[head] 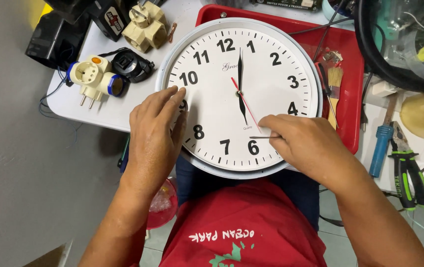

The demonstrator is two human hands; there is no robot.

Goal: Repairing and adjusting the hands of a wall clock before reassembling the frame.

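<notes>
While left hand (pixel 155 133) steadies clock (pixel 271 54), right hand (pixel 306 143) pinches thin rod (pixel 261 137) — grip closed.

A round white wall clock with black numerals (pixel 241 94) is lying face-up, overhanging the desk edge; a thin metal pin (pixel 261 137) is resting near its six.

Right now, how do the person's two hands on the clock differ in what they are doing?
The left hand lies flat and open on the clock face's left side, over the nine, holding nothing. The right hand sits at the lower right, near the six, fingers pinched on a thin metal tool pointing left across the face. Both rest on the white dial.
</notes>
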